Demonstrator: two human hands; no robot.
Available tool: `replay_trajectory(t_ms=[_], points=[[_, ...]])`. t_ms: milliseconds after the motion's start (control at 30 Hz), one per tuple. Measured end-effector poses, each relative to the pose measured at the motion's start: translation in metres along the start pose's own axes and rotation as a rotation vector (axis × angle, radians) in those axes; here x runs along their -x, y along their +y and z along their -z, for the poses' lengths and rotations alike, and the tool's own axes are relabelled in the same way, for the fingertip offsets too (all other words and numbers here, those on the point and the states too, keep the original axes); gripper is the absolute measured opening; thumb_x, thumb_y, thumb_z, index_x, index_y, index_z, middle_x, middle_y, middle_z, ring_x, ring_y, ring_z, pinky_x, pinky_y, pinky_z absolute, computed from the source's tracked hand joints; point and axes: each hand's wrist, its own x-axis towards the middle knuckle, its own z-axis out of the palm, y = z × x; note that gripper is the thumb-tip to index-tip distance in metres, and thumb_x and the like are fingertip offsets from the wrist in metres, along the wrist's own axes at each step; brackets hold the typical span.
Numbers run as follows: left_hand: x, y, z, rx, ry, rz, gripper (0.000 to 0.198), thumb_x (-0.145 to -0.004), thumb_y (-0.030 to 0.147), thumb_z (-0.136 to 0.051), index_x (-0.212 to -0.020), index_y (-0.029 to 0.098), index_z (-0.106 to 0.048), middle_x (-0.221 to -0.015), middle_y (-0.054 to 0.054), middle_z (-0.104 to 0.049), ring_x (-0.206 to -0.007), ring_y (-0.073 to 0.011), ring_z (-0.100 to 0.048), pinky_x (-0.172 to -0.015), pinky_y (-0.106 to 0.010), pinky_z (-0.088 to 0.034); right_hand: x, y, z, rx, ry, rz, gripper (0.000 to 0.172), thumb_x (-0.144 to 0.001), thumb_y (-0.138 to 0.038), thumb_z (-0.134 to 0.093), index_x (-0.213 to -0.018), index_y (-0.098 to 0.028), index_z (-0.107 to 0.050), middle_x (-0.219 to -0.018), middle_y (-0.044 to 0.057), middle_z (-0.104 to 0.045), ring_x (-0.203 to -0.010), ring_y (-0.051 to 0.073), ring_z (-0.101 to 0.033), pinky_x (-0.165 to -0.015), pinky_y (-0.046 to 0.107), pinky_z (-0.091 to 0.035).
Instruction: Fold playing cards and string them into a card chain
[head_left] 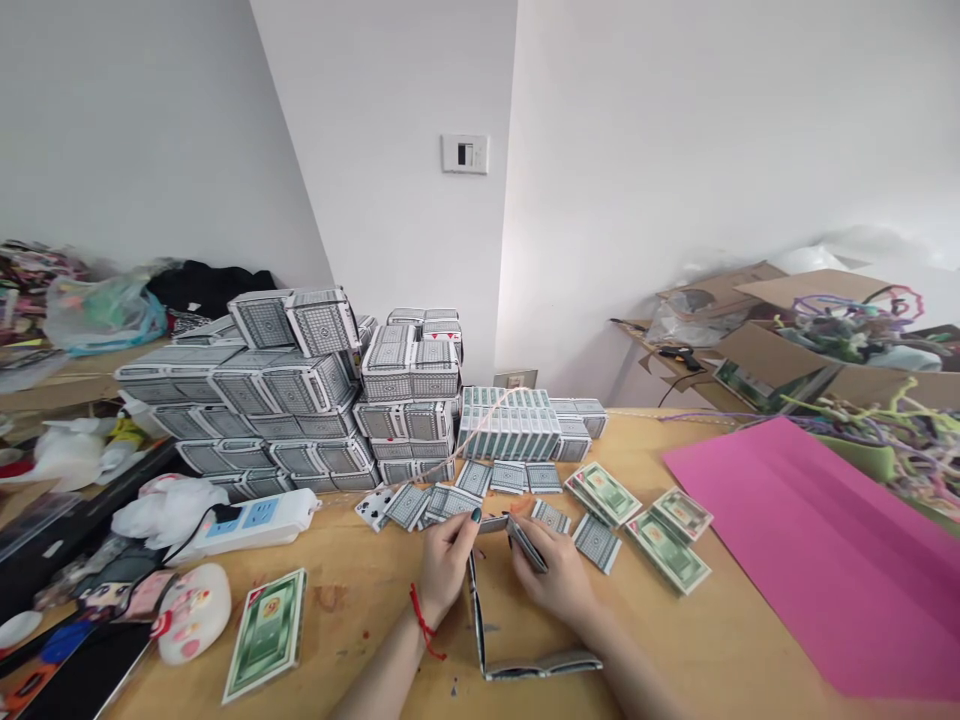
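Right hand (pixel 561 585): grip pressed together, pinching a folded playing card (pixel 527 545), grey-patterned back, mid-worktop (pixel 360 630). Left hand (pixel 448 568): grip curled, fingertips (pixel 474 516) on a second card (pixel 493 522) just beside it; can't tell if it's pinching. A jointed strip of folded cards (pixel 477 625) runs from under the hands toward the front edge, then bends right, apparently on edge. Loose folded cards (pixel 454 503) lie just behind the hands, stacked card blocks (pixel 300 390) further back. Best technique: pinch near the fold and keep the card square to the strip, since the on-edge strip looks easy to tip.
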Motion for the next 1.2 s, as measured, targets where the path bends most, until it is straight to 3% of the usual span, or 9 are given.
replay_trajectory(t_ms=[233,400,567,833,1200], points=[[0.0002,-0.0064,-0.0004,-0.029,-0.06,-0.03,0.032,-0.077,0.039,-0.047,-0.064,0.015,-0.062,-0.061,-0.001,-0.059,-0.053,-0.0135,-0.052,-0.051,-0.022,-0.042,-0.0042,-0.0062,0.0039,-0.011,-0.026,-0.039,0.022,-0.075,-0.012,-0.043,-0.093,-0.023,-0.05,-0.086,0.005,-0.06,-0.076,0.018,-0.058,-0.068,0.028,-0.045],[-0.0009,-0.0054,-0.0004,-0.079,-0.097,-0.098,0.03,-0.08,0.035,-0.045,-0.066,0.014,-0.061,-0.074,-0.004,-0.059,-0.071,-0.017,-0.055,-0.06,-0.023,-0.044,-0.0045,-0.0081,0.0045,-0.002,-0.033,-0.041,0.017,-0.073,-0.01,-0.044,-0.085,-0.021,-0.047,-0.079,0.003,-0.056,-0.07,0.017,-0.055,-0.063,0.026,-0.043],[-0.0022,-0.0027,-0.0002,-0.104,-0.12,-0.113,0.031,-0.08,0.035,-0.045,-0.061,0.015,-0.059,-0.065,-0.002,-0.056,-0.065,-0.0158,-0.054,-0.061,-0.025,-0.043,-0.0037,-0.0085,0.0051,-0.014,-0.058,-0.051,0.018,-0.072,-0.009,-0.043,-0.086,-0.02,-0.046,-0.08,0.003,-0.056,-0.072,0.017,-0.055,-0.064,0.027,-0.043],[-0.0019,-0.003,0.0005,-0.098,-0.128,-0.103,0.029,-0.08,0.036,-0.046,-0.07,0.014,-0.063,-0.074,-0.005,-0.06,-0.072,-0.0181,-0.055,-0.065,-0.026,-0.045,-0.0036,-0.0051,0.0009,-0.014,-0.123,-0.093,0.016,-0.077,-0.01,-0.038,-0.086,-0.02,-0.047,-0.075,0.003,-0.058,-0.07,0.017,-0.057,-0.062,0.025,-0.042],[-0.002,-0.0088,-0.0015,-0.104,-0.119,-0.062,0.03,-0.078,0.036,-0.046,-0.065,0.014,-0.06,-0.072,-0.003,-0.058,-0.067,-0.0165,-0.054,-0.06,-0.024,-0.045,-0.0036,-0.0048,-0.0008,0.014,-0.123,-0.12,0.01,-0.075,-0.012,-0.041,-0.08,-0.021,-0.042,-0.073,0.002,-0.056,-0.066,0.017,-0.053,-0.06,0.026,-0.039]])
